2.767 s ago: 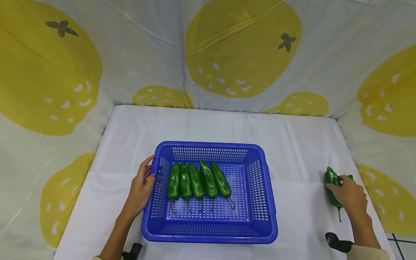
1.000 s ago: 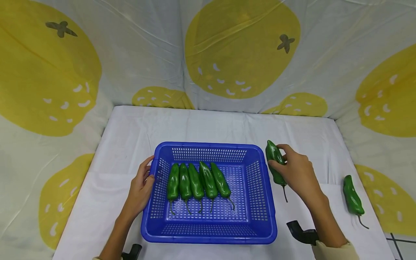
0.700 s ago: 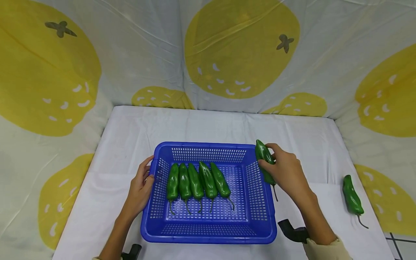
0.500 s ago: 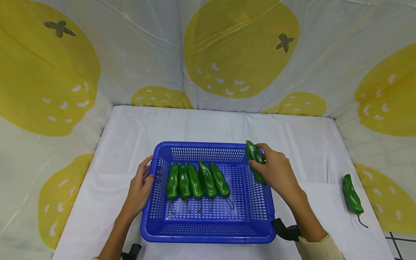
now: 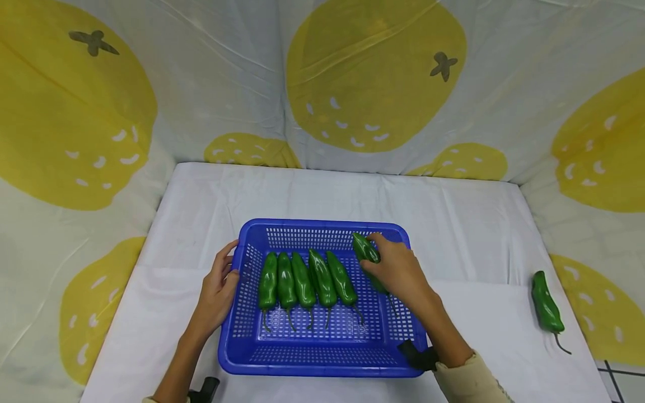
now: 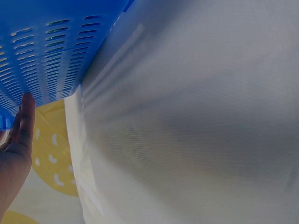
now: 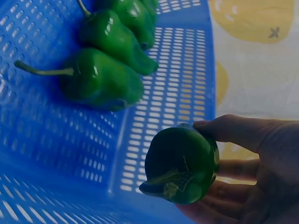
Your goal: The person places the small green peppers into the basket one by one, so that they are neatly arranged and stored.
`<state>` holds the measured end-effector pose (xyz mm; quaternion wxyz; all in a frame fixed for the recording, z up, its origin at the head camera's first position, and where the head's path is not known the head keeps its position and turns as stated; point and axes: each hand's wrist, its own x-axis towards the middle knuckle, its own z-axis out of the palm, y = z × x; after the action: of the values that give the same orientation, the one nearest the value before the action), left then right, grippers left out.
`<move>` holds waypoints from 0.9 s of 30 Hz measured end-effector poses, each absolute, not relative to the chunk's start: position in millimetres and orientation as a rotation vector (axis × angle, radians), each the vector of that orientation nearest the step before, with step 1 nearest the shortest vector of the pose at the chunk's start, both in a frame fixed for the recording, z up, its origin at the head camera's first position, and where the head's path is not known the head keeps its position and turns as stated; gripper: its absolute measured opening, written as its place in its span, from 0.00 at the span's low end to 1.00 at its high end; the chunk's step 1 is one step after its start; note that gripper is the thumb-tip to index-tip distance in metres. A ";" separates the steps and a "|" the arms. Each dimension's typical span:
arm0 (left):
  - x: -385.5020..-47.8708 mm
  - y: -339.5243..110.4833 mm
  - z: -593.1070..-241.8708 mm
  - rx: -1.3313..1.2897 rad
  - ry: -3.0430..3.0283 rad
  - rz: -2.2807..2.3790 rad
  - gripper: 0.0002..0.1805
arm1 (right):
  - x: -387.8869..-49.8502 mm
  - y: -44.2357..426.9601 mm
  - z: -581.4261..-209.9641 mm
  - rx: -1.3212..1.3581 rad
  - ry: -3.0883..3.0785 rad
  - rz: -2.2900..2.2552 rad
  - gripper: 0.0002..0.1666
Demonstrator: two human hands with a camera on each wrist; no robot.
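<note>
My right hand (image 5: 398,271) pinches a green pepper (image 5: 365,249) over the right part of the blue basket (image 5: 322,370). In the right wrist view, the held pepper (image 7: 180,163) points its stem end at the camera, with the thumb (image 7: 233,130) on one side and fingers on the other. Several green peppers (image 5: 302,282) lie side by side in the basket, stems toward me. At the basket's left rim rests my left hand (image 5: 219,288); in the left wrist view its straight fingers (image 6: 27,114) touch the outer wall (image 6: 51,51).
Another green pepper (image 5: 546,305) lies on the white cloth (image 5: 484,324) near the table's right edge. White fabric with yellow fruit prints (image 5: 375,78) hangs behind and at both sides. Tiled floor (image 5: 617,375) shows at the lower right.
My right hand took one of the two peppers at the right and carried it left, over the basket's right rim and lower inside. My left hand has stayed at the left rim.
</note>
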<state>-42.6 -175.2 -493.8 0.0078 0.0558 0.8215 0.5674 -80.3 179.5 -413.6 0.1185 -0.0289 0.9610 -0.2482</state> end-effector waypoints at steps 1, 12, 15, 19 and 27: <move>-42.7 -175.2 -493.7 0.175 2.568 1.774 0.33 | -80.7 177.4 -415.9 -0.083 2.807 -0.714 0.36; -42.5 -175.0 -493.2 0.179 2.560 1.795 0.33 | -81.9 157.3 -441.5 -0.161 2.793 -0.579 0.30; -42.4 -175.2 -493.0 0.183 2.558 1.797 0.33 | -83.2 153.6 -447.0 -0.157 2.795 -0.546 0.29; -42.1 -175.3 -492.8 0.186 2.554 1.798 0.33 | -84.2 151.4 -451.8 -0.136 2.775 -0.535 0.30; -42.2 -175.3 -493.2 0.178 2.551 1.796 0.33 | -81.9 152.2 -454.0 -0.091 2.705 -0.626 0.35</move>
<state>-42.2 -175.3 -493.2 0.0086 0.0570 0.8163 0.5747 -81.9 152.2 -454.0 0.1807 -0.0322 0.9577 -0.2217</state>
